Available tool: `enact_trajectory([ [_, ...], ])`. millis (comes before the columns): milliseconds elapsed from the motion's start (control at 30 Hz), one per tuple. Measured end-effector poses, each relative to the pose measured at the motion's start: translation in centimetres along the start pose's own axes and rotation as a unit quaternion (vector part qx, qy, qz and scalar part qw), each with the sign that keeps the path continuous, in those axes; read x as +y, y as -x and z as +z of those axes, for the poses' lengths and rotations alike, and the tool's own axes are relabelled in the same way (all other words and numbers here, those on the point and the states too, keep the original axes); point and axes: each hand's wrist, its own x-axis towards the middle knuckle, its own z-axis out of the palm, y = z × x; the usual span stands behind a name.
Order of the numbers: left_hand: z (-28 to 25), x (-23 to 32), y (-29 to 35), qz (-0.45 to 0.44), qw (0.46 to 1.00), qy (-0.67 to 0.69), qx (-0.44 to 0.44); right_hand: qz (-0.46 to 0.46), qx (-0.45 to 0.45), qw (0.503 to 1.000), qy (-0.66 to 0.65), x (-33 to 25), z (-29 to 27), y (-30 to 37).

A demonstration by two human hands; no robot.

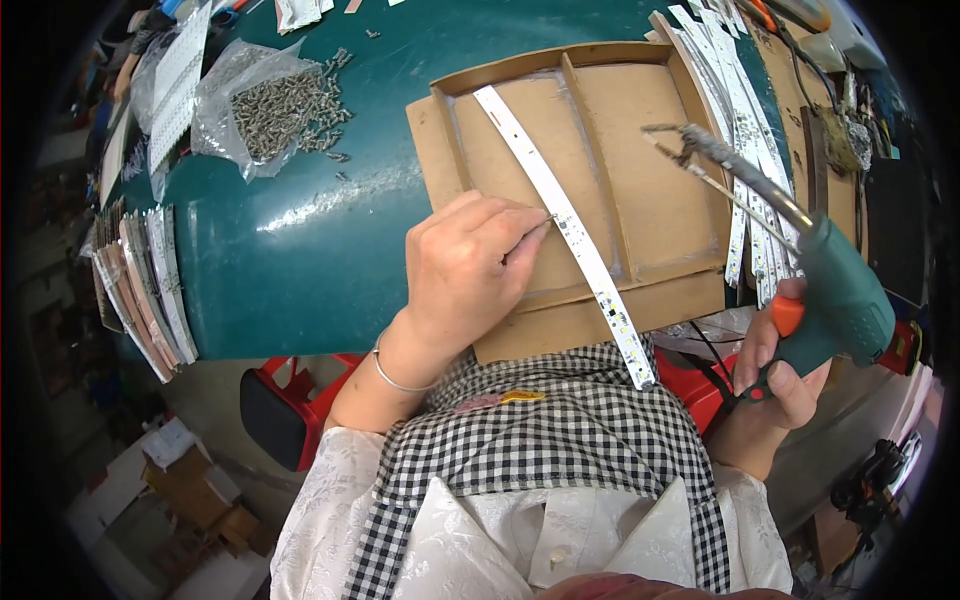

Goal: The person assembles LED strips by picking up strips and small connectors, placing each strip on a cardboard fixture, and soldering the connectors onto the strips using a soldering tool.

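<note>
A long white LED circuit strip (540, 180) lies slantwise across the cardboard tray (560, 300), its near end reaching past the tray's front edge. My left hand (475, 265) is closed in a pinch at the strip's left edge, around its middle. Whatever small dark piece sits between those fingertips is too tiny to name. In my right hand (785, 375) is a green soldering gun (845, 295) with an orange trigger, gripped by its handle. Its metal barrel and thin feed tube point up and left, and the tip hangs above the tray's right part, apart from the strip.
A clear plastic bag of small metal parts (280, 112) spills onto the green table (340, 240) at the back left. Bundled strips (145, 290) stand at the left edge. More LED strips (745, 130) lie piled right of the tray. A red chair (290, 400) is below.
</note>
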Motion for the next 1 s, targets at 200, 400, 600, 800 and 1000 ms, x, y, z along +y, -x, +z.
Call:
enact_trajectory([
  [200, -0.5, 0.2, -0.4, 0.003, 1.000, 0.020, -0.008, -0.140, 0.041, 0.988, 0.046, -0.3, -0.1, -0.7],
  [400, -2.3, 3.2, 0.5, 0.035, 0.998, 0.013, -0.053, -0.273, 0.094, 0.921, 0.262, 1.1, -1.9, -1.6],
  [600, 0.4, 4.9, 1.5, 0.186, 0.973, 0.049, -0.127, -0.277, 0.098, 0.869, 0.397, 4.1, -1.9, -2.3],
  [800, 1.2, 4.0, 1.6, 0.296, 0.954, 0.029, -0.043, -0.256, 0.125, 0.812, 0.509, 4.5, -0.6, -3.1],
  [1000, -3.2, 4.6, 1.7, 0.387, 0.918, 0.010, 0.085, -0.200, 0.131, 0.868, 0.435, 6.3, -1.8, -2.5],
])
